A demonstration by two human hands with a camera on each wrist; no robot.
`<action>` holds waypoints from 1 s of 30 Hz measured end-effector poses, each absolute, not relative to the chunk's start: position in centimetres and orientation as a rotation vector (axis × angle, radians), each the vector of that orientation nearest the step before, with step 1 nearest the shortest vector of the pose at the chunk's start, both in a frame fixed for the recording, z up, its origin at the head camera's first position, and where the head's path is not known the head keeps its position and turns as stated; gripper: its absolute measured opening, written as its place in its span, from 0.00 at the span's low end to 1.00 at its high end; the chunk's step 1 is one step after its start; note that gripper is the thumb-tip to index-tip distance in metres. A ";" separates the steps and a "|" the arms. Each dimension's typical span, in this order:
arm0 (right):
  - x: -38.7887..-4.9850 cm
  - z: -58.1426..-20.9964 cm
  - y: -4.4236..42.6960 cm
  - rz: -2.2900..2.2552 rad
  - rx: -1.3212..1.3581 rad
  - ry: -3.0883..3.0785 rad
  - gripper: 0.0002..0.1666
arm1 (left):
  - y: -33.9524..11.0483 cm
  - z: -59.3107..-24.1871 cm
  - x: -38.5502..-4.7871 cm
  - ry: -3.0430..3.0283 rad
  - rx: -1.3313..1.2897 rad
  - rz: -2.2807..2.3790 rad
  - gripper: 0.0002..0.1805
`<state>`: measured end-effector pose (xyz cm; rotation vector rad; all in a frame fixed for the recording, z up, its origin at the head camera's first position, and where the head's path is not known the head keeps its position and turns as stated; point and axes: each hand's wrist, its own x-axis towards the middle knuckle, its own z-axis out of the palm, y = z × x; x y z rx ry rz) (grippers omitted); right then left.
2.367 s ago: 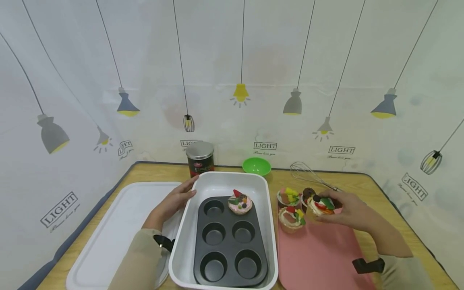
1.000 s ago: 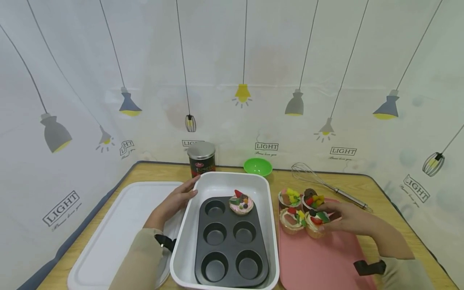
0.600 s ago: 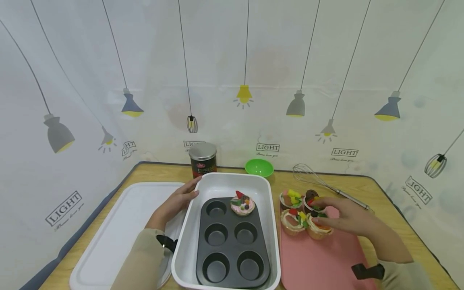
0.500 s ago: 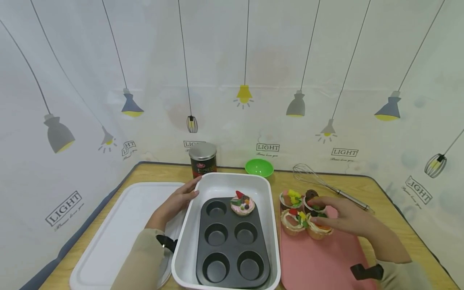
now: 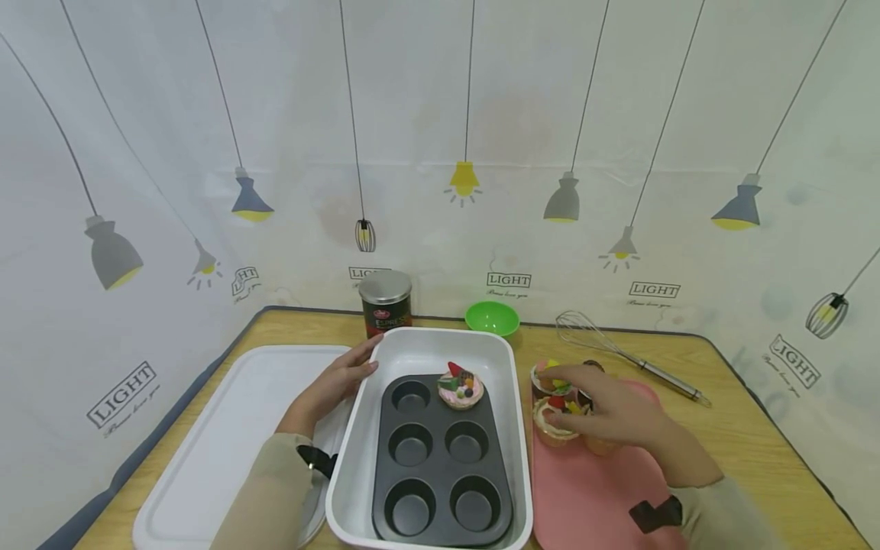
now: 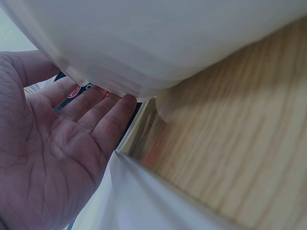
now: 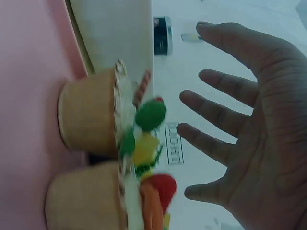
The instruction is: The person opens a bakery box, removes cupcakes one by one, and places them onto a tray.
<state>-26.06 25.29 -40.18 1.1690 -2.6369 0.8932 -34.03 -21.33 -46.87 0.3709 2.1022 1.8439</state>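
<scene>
My left hand [image 5: 330,389] rests its fingertips against the outer left wall of a white bin [image 5: 517,428]; the left wrist view shows the palm and loosely extended fingers [image 6: 112,122] touching that wall. Inside the bin lies a dark muffin tin [image 5: 440,458] with a pink-topped toy cupcake [image 5: 461,391] in its back right cup. My right hand [image 5: 619,405] hovers over toy cupcakes clustered at the back of a pink tray [image 5: 605,504]. Its spread fingers [image 7: 211,110] hold nothing. Below it are a cream-topped cupcake [image 5: 550,424] and one with yellow topping [image 5: 543,384]; others are partly covered.
A white lid [image 5: 206,458] lies left of the bin, partly beneath it. Behind stand an espresso can [image 5: 385,305] and a green bowl [image 5: 491,317]. A whisk [image 5: 639,363] lies behind the pink tray. A printed curtain [image 5: 440,99] surrounds the wooden table [image 5: 749,428].
My right hand set a berry-topped cupcake down at the front right of the cluster, let it go, then moved left over the other cupcakes. The left hand stays at the bin.
</scene>
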 end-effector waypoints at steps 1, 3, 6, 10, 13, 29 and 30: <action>-26.2 -40.2 24.8 0.910 1.188 -2.636 0.33 | -21.3 -46.9 -34.1 2.101 0.374 1.843 0.34; -26.3 -40.1 23.8 0.930 1.210 -2.647 0.35 | -21.3 -46.9 -34.1 2.098 0.375 1.845 0.34; -26.7 -39.9 22.2 0.953 1.230 -2.688 0.37 | -21.4 -47.0 -34.2 2.101 0.374 1.845 0.34; -27.2 -39.7 20.0 0.937 1.245 -2.750 0.40 | -21.4 -47.0 -34.2 2.100 0.374 1.849 0.34; -27.7 -39.9 18.4 0.877 1.248 -2.770 0.44 | -21.4 -47.0 -34.2 2.104 0.381 1.847 0.34; -29.6 -42.7 12.8 0.761 1.172 -2.815 0.52 | -21.3 -46.7 -34.0 2.118 0.375 1.838 0.34; -29.7 -42.8 12.6 0.740 1.159 -2.820 0.51 | -21.3 -46.7 -34.0 2.117 0.373 1.839 0.34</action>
